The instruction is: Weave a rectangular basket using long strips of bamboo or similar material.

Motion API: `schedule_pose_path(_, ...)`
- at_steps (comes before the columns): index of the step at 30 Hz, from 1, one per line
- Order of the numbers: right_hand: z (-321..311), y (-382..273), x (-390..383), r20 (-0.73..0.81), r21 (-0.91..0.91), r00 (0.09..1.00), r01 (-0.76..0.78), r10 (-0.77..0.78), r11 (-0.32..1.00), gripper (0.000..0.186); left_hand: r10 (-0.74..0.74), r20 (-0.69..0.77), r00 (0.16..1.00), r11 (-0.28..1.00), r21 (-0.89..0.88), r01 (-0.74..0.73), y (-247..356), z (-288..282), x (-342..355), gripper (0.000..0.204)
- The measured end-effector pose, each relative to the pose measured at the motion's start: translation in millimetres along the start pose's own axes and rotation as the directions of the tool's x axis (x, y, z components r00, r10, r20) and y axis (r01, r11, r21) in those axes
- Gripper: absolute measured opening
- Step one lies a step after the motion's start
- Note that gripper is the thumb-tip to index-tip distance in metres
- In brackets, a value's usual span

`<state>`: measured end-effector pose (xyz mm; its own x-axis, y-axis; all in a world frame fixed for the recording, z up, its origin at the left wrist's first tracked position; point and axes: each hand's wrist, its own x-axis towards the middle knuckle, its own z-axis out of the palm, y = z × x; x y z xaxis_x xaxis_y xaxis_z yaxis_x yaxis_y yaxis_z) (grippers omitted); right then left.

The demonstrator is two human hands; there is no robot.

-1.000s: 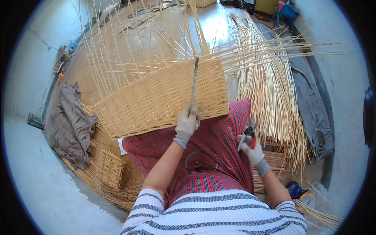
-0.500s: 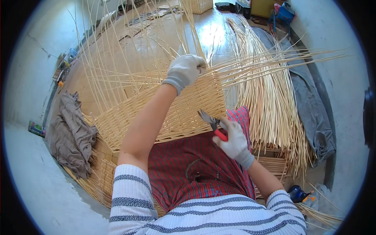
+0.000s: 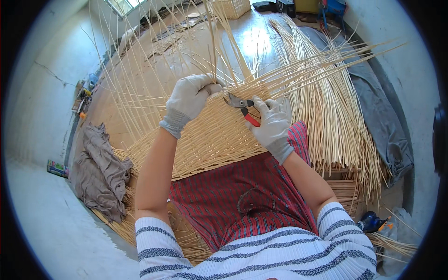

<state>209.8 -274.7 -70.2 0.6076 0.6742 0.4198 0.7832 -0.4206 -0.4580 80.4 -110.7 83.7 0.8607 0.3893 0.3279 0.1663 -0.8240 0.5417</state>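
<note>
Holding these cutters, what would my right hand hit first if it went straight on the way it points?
Likely your left hand, around its fingertips: the cutters in your right hand point up and left toward it. Depth is unclear; the basket might come first.

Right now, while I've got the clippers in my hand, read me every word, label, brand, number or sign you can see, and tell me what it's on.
No text can be read anywhere in this view.
Colorful packet on the left: too small to make out any print.
Clippers in your right hand: no readable marking.
Basket: no writing visible.
</note>
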Motion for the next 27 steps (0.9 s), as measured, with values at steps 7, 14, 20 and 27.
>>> schedule_pose_path(7, -6, -8, 22, 0.107, -0.115, 0.994, 0.025, -0.013, 0.993, 0.074, -0.025, 0.040, 0.999, 0.996, 0.091, 0.021, 3, -4, -1, 0.018)
schedule_pose_path(14, -2, -19, 8, -0.045, 0.001, 0.985, 0.168, -0.168, 0.986, 0.063, -0.162, -0.084, 0.983, 0.980, -0.126, 0.151, -8, -22, -20, 0.015)
schedule_pose_path(20, 18, -34, 28, 0.156, 0.005, 0.982, 0.106, -0.106, 0.994, 0.068, -0.121, -0.151, 0.981, 0.988, -0.109, 0.106, -1, -39, -34, 0.016)
schedule_pose_path(27, 19, -59, 22, -0.102, -0.014, 0.960, 0.260, -0.260, 0.966, 0.061, -0.223, -0.225, 0.949, 0.966, -0.178, 0.185, -2, -65, -64, 0.017)
